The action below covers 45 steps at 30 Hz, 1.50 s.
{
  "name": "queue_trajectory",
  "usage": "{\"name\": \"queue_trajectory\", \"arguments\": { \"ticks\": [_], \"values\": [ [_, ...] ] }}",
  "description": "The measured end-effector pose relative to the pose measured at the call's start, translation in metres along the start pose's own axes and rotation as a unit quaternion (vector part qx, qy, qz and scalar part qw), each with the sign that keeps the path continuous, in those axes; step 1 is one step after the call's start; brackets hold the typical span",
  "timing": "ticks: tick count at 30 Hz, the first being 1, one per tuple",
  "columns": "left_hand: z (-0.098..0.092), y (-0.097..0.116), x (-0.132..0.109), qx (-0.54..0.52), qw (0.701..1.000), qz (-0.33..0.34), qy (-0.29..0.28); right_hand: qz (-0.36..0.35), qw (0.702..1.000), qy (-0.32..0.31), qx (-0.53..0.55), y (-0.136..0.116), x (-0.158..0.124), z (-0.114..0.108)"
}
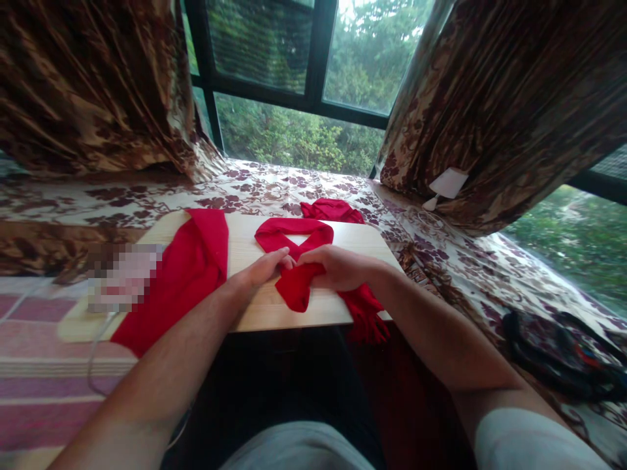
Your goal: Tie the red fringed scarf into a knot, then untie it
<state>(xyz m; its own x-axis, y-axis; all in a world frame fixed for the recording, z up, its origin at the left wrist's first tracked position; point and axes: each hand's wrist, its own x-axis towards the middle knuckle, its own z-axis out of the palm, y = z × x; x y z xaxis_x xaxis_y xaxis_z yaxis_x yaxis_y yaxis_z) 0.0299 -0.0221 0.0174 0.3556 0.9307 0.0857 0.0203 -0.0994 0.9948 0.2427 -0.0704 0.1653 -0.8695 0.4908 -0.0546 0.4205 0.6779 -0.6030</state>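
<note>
While the red fabric scarf lies looped on the pale, wood-grained bench, my right hand grasps it just below the loop, fingers closed around the cloth. My left hand touches the scarf at the crossing; whether its fingers grip, I cannot tell. A broad red cloth lies on the bench's left side.

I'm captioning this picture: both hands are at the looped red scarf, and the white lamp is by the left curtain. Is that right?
Not quite: the head view shows the white lamp by the right curtain. The left hand and right hand are at the looped red scarf.
</note>
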Motion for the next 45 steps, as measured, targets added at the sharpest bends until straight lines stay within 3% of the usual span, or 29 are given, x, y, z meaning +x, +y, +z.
{"name": "queue_trajectory", "arguments": {
  "ticks": [6, 11, 13, 17, 19, 21, 25, 30, 33, 37, 42, 45],
  "values": [
    [-0.008, -0.003, 0.002, 0.051, 0.993, 0.097, -0.052, 0.036, 0.99, 0.116, 0.078, 0.024, 0.005, -0.07],
    [-0.011, 0.008, 0.001, 0.063, 0.996, 0.044, -0.036, 0.165, 0.945, 0.28, 0.039, 0.074, -0.002, -0.106],
    [-0.01, 0.008, 0.001, 0.064, 0.998, 0.015, -0.017, 0.238, 0.924, 0.297, -0.043, 0.1, -0.005, -0.106],
    [-0.007, 0.001, 0.001, 0.134, 0.989, -0.006, 0.065, 0.34, 0.883, 0.194, -0.258, 0.138, -0.012, -0.08],
    [-0.005, -0.002, 0.001, 0.16, 0.983, -0.008, 0.094, 0.378, 0.855, 0.141, -0.325, 0.143, -0.014, -0.061],
    [-0.004, -0.004, 0.003, 0.149, 0.983, -0.017, 0.108, 0.364, 0.845, 0.129, -0.371, 0.141, -0.015, -0.042],
    [-0.001, -0.005, 0.005, 0.113, 0.986, -0.027, 0.116, 0.266, 0.874, 0.178, -0.366, 0.121, -0.012, -0.012],
    [0.002, -0.006, 0.007, 0.102, 0.988, -0.022, 0.117, 0.169, 0.951, 0.087, -0.242, 0.095, -0.012, 0.026],
    [0.003, -0.007, 0.007, 0.123, 0.986, -0.016, 0.115, 0.137, 0.953, 0.085, -0.257, 0.085, -0.01, 0.049],
    [0.001, -0.007, 0.008, 0.163, 0.979, -0.008, 0.119, 0.19, 0.944, 0.075, -0.259, 0.071, -0.002, 0.068],
    [0.0, -0.006, 0.011, 0.211, 0.968, 0.008, 0.138, 0.196, 0.944, 0.13, -0.23, 0.054, -0.002, 0.073],
    [0.0, -0.007, 0.012, 0.217, 0.965, 0.005, 0.145, 0.212, 0.95, 0.097, -0.209, 0.047, -0.008, 0.071]
  ]
}}
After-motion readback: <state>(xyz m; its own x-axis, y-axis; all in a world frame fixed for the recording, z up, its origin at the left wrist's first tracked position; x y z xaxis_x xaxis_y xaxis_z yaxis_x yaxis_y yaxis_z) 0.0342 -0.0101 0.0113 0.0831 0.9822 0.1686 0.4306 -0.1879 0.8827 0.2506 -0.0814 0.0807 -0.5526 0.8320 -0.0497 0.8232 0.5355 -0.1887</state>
